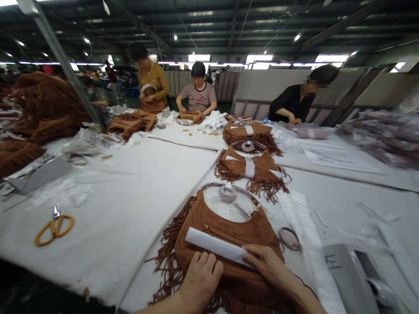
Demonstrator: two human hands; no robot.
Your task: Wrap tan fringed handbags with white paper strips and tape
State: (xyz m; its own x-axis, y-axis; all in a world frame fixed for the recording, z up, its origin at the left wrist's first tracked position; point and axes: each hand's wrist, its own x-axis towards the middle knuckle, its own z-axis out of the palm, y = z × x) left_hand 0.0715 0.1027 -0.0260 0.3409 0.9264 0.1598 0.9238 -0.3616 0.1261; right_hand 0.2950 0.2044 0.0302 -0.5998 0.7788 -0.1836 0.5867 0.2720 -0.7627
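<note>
A brown fringed handbag [229, 231] lies flat in front of me, its wrapped handle curving away at the top. Across its front runs a folded white paper strip [212, 243], just below a zip. My left hand [201, 279] is closed on the bag's body below the strip, fingers curled with the tips near the paper's lower edge. With thumb and fingers, my right hand [266, 264] grips the strip's right end against the bag. A coiled, wrapped strap [227, 194] sits inside the handle loop. Fringe spreads out on the bag's left side.
Yellow-handled scissors [55, 226] lie at left. Beyond my bag are more brown bags [252, 165] banded in white. A grey tape dispenser [356, 270] stands at right beside white paper [304, 235]. Several people work across the table; brown bags [49, 104] are piled far left.
</note>
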